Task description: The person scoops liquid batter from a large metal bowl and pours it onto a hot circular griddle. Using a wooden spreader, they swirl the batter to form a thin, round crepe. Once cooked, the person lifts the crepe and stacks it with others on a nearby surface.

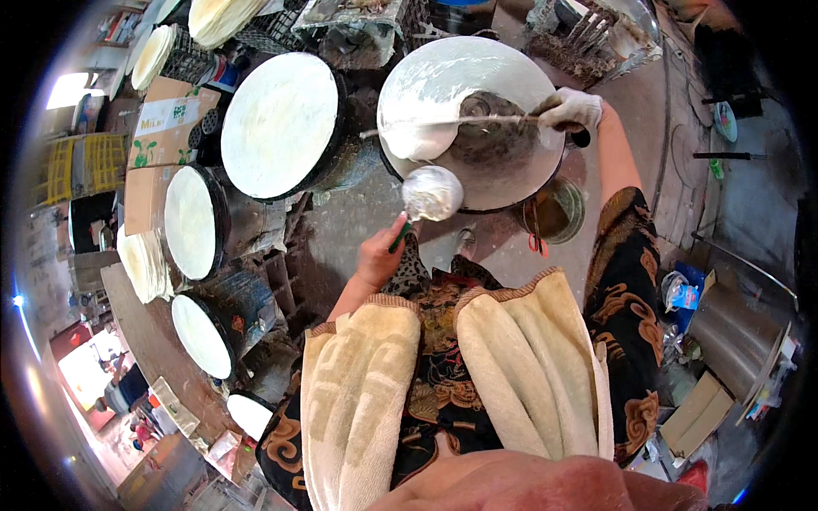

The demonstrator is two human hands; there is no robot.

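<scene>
In front of me is a large round pan (511,183), its upper and left inner surface coated white and its lower middle bare grey. A thick white batter (426,140) lies at its left side. My right hand (569,109), in a white glove, closes at the pan's right rim around the end of a long thin stick (490,120), which reaches across the pan past its left rim. My left hand (379,255) grips the green handle of a round ladle (432,193) smeared with white. The ladle's bowl is near the pan's lower left rim.
A round griddle with a white sheet (279,126) stands left of the pan, and smaller ones (190,223) (202,336) curve down the left side. Stacked pale rounds (145,264) lie beyond. A bucket (558,211) stands below the pan's right side. Cardboard boxes (166,128) are at left.
</scene>
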